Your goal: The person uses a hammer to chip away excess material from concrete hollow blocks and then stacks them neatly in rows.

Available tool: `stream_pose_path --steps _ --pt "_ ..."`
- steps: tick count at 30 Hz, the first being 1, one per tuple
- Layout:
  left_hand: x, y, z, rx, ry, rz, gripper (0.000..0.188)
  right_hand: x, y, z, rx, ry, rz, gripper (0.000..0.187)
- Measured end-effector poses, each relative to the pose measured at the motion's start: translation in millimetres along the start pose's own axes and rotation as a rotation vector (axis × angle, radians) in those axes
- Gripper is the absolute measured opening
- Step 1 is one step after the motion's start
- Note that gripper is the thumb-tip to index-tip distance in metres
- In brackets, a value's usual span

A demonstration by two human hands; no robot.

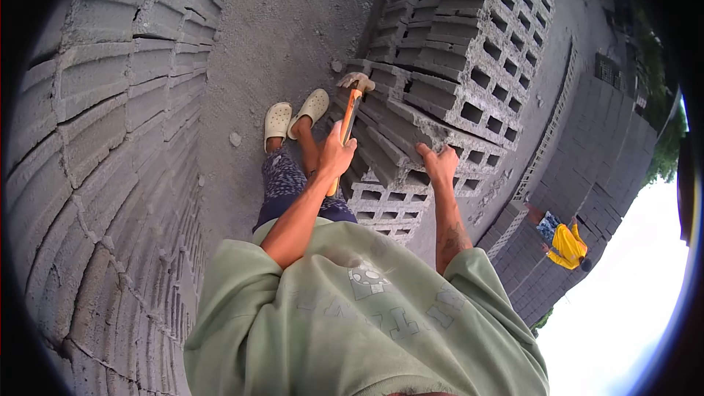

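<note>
My left hand [336, 154] is closed round the handle of a hammer [352, 111]. Its handle is orange and black, and its dust-coated head points away from me, close against the side of the block stack. My right hand [438, 164] grips the edge of a grey hollow concrete block [396, 148], thumb and fingers apart over its end. That block lies tilted among several others on the lower part of the stack. The fingers' undersides are hidden.
A taller stack of hollow blocks [440, 37] rises beyond my hands. Along my left runs a high wall of stacked blocks [95, 125]. Gritty ground [249, 51] with loose lumps lies between. Far right, a person in a yellow top [568, 244] is by more blocks.
</note>
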State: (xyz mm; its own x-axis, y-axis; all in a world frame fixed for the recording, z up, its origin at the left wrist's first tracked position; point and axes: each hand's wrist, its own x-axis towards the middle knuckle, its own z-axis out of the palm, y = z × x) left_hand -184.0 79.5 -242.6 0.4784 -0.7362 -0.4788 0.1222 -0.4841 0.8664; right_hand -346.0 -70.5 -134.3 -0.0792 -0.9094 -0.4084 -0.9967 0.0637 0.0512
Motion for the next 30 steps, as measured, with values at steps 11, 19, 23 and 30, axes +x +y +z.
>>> stream_pose_path --steps 11,19,23,30 --pt "47.2 -3.0 26.5 0.242 -0.25 -0.203 0.047 3.7 8.3 -8.7 0.1 -0.016 -0.014 0.051" --pt "37.5 36.4 23.8 0.135 0.006 -0.13 0.028 -2.4 -9.2 -10.1 0.21 -0.128 -0.285 0.068" --pt "35.1 73.0 9.7 0.148 -0.138 -0.145 0.028 17.3 -0.8 -36.7 0.435 -0.159 -0.263 0.067" --pt "76.0 104.6 19.3 0.3 -0.294 -0.16 0.026 104.2 -9.1 -43.7 -0.058 -0.011 -0.124 0.071"
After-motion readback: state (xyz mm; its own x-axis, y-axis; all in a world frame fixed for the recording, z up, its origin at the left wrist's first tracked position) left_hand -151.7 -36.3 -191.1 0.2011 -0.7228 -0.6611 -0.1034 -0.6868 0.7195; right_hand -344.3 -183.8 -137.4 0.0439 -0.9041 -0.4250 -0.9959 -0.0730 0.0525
